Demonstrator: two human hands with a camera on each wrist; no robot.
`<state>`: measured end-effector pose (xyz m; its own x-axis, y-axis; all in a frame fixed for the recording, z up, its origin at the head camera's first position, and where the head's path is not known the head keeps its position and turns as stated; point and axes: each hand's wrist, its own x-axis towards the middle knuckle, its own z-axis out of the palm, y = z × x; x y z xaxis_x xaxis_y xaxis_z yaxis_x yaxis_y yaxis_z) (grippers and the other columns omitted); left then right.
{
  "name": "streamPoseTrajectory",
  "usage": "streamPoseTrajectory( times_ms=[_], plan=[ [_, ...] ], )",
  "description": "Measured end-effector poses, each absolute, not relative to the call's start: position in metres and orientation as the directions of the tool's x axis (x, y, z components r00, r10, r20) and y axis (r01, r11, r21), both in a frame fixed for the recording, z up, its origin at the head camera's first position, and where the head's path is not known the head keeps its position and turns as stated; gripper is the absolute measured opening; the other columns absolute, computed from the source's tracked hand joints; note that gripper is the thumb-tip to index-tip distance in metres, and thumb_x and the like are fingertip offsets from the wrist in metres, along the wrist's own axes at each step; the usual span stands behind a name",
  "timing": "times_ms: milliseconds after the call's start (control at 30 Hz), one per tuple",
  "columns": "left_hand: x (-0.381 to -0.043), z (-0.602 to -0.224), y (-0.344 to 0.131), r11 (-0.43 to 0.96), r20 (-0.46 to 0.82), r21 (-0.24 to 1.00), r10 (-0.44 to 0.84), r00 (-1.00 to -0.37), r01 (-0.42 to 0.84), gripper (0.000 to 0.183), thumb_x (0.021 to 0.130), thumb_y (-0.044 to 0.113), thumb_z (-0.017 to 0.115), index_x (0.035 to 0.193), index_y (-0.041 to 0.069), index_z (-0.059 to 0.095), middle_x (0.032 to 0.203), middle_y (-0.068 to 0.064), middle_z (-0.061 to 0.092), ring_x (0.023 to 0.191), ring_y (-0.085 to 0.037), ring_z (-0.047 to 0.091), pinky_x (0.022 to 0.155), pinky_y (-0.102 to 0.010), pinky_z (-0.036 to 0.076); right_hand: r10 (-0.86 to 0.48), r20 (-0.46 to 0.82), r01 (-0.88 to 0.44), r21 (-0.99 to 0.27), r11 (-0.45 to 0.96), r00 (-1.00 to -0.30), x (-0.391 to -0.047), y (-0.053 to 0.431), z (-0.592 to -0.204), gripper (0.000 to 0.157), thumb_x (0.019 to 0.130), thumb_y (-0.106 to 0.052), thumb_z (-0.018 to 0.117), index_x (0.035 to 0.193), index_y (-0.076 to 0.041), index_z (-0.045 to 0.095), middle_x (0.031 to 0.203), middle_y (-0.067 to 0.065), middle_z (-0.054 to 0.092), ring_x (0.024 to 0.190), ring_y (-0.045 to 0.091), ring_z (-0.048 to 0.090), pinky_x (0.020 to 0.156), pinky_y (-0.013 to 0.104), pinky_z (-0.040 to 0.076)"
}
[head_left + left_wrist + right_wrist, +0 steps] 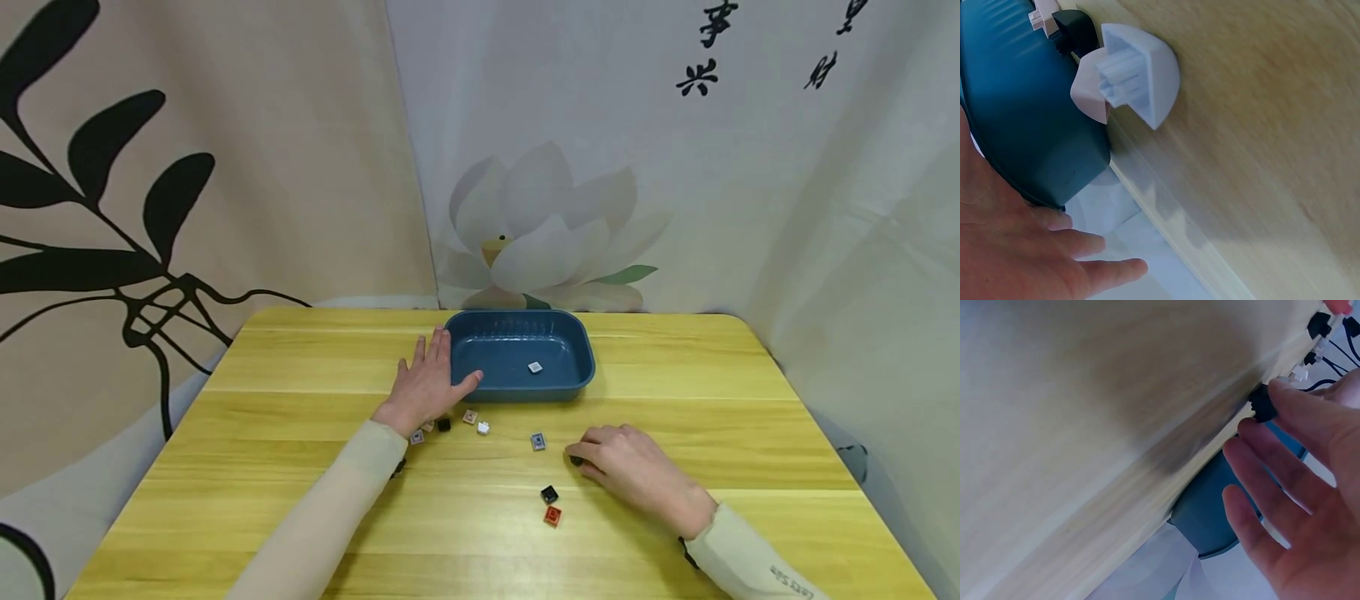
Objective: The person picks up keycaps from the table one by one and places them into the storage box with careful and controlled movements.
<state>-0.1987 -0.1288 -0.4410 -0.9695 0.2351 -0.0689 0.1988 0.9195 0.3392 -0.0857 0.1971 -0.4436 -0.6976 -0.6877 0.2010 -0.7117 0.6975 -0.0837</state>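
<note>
My right hand [630, 467] is low over the right part of the table, pinching a black keycap [1262, 403] between thumb and index finger. Its other fingers are spread loosely in the right wrist view. Straight fingers of my left hand [427, 379] touch the left rim of a blue tray [517, 395], the thumb reaching along its front side. One white keycap [535, 367] lies inside the tray. Near my left wrist, a pale pink keycap [470, 416], a white keycap [483, 427] and a black keycap [444, 424] lie on the wood; a light grey keycap [1147, 72] shows large in the left wrist view.
Between the hands lies a grey keycap [538, 442]. Closer to the front are a black keycap [550, 494] and a red keycap [552, 516]. The wooden table [750, 400] ends at a printed curtain [322, 167] behind the tray.
</note>
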Motion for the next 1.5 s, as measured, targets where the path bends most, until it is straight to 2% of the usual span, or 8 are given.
streamPoseTrajectory(
  times_ms=[200,467,833,1067,1300,1500],
  plan=[
    [-0.200,-0.443,-0.129,0.917,-0.051,0.339,0.240,-0.969,0.209,0.107,0.096,0.076,0.043,0.166,0.002,0.008,0.174,-0.014,0.003,0.157,-0.044,0.009,0.115,-0.074,0.020,-0.679,0.209,-0.704,-0.070,0.707,-0.703,-0.085,0.195,-0.444,0.018,0.090,-0.013,0.081,0.108,-0.015,0.079,0.095,-0.003,0.070,0.084,0.012,0.067,0.073,0.037,0.056],
    [-0.200,-0.443,-0.129,0.920,-0.049,0.331,0.237,-0.970,0.208,0.107,0.096,0.076,0.042,0.166,0.002,0.009,0.174,-0.014,0.002,0.157,-0.044,0.009,0.116,-0.073,0.020,-0.630,0.226,-0.658,-0.071,0.750,-0.743,-0.085,0.194,-0.434,0.021,0.092,-0.017,0.079,0.113,-0.013,0.078,0.103,-0.001,0.071,0.091,0.016,0.068,0.080,0.041,0.056],
    [-0.199,-0.441,-0.131,0.919,-0.055,0.335,0.238,-0.970,0.206,0.106,0.097,0.075,0.042,0.166,0.002,0.008,0.174,-0.014,0.001,0.157,-0.043,0.008,0.117,-0.073,0.018,-0.571,0.411,-0.643,-0.048,0.765,-0.710,-0.096,0.191,-0.414,0.027,0.086,-0.013,0.085,0.112,-0.011,0.079,0.104,0.003,0.075,0.090,0.022,0.072,0.077,0.043,0.059],
    [-0.198,-0.440,-0.130,0.919,-0.056,0.337,0.236,-0.970,0.204,0.105,0.098,0.073,0.043,0.165,0.001,0.009,0.173,-0.015,0.002,0.157,-0.044,0.008,0.117,-0.072,0.019,-0.509,0.490,-0.619,-0.081,0.781,-0.708,-0.106,0.187,-0.404,0.029,0.085,-0.013,0.086,0.112,-0.009,0.079,0.097,0.003,0.075,0.081,0.021,0.071,0.069,0.041,0.059],
    [-0.198,-0.441,-0.130,0.916,-0.058,0.347,0.235,-0.970,0.201,0.105,0.098,0.074,0.044,0.166,0.002,0.008,0.174,-0.014,0.001,0.157,-0.042,0.007,0.117,-0.073,0.018,-0.421,0.472,-0.546,-0.164,0.821,-0.775,-0.119,0.178,-0.398,0.029,0.092,-0.017,0.081,0.120,-0.010,0.077,0.101,0.004,0.076,0.082,0.021,0.070,0.068,0.040,0.058],
    [-0.199,-0.442,-0.129,0.916,-0.072,0.349,0.236,-0.969,0.198,0.106,0.097,0.075,0.042,0.166,0.002,0.007,0.174,-0.012,-0.001,0.158,-0.041,0.005,0.118,-0.072,0.017,-0.387,0.486,-0.533,-0.207,0.820,-0.784,-0.135,0.168,-0.399,0.031,0.095,-0.021,0.077,0.124,-0.008,0.075,0.104,0.005,0.075,0.081,0.021,0.068,0.065,0.037,0.056]
  ],
)
